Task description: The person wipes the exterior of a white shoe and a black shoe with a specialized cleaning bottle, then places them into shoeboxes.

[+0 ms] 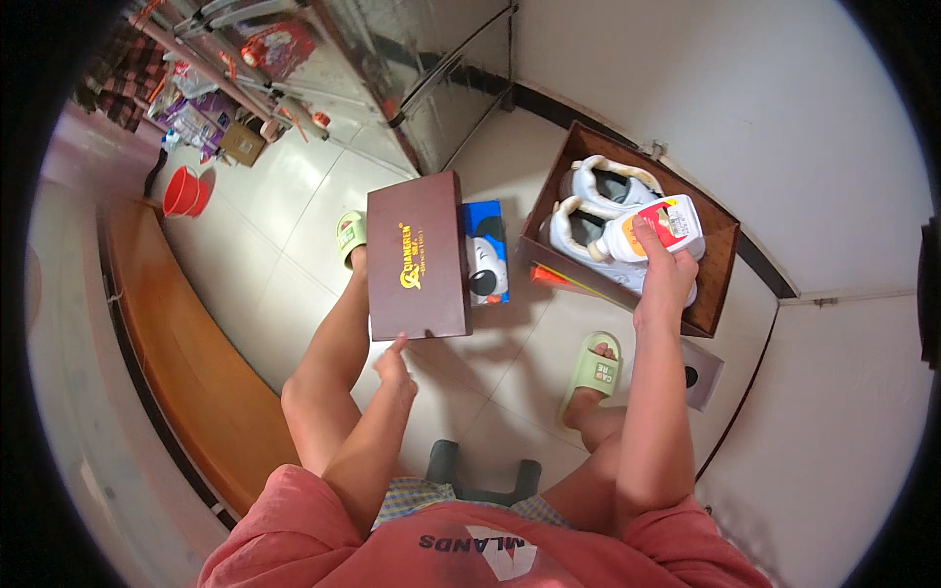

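Observation:
My left hand [397,367] grips the near edge of a brown cardboard shoebox lid [423,257] that bears gold writing. Partly covered by the lid is a blue box [487,253] with a cartoon dog's face. On the right, my right hand [667,272] is closed around a white plastic bottle [625,239] with a red and yellow label. The bottle is tilted, its narrow end pointing left, above an open brown shoebox [717,275]. A pair of white sneakers [577,224] lies in this box, partly hidden by the bottle and my hand.
An orange box [559,278] shows beside the shoebox, against the white wall [706,95]. A drain cover [702,375] is at right. Farther left are a metal rack [242,70], a red bucket [185,192] and a wooden edge [184,353]. Green slippers [595,367] are on my feet.

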Demonstrator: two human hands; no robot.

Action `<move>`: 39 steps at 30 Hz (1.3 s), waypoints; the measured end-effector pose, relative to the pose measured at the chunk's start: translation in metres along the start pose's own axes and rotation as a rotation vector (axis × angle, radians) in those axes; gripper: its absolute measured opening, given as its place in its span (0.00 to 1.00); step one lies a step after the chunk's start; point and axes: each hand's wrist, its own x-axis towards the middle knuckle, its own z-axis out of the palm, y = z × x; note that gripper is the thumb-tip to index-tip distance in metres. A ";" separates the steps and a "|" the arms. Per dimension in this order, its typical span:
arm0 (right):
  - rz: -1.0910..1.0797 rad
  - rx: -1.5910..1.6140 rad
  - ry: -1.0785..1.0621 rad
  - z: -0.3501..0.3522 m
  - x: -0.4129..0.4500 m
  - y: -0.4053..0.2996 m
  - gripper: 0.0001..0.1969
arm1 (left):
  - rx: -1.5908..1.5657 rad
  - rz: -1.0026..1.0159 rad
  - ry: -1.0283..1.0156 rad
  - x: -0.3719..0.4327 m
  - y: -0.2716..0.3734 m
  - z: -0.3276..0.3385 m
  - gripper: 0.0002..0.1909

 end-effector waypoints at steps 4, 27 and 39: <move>-0.002 0.146 -0.118 0.027 -0.017 0.007 0.16 | -0.335 -0.487 -0.175 0.040 -0.021 0.003 0.30; -0.214 0.739 -0.170 -0.095 -0.008 -0.079 0.19 | -0.331 0.050 -1.022 -0.087 0.096 0.042 0.25; 0.074 0.208 0.196 -0.161 0.065 -0.011 0.19 | 0.432 0.110 -1.239 -0.168 0.176 0.249 0.22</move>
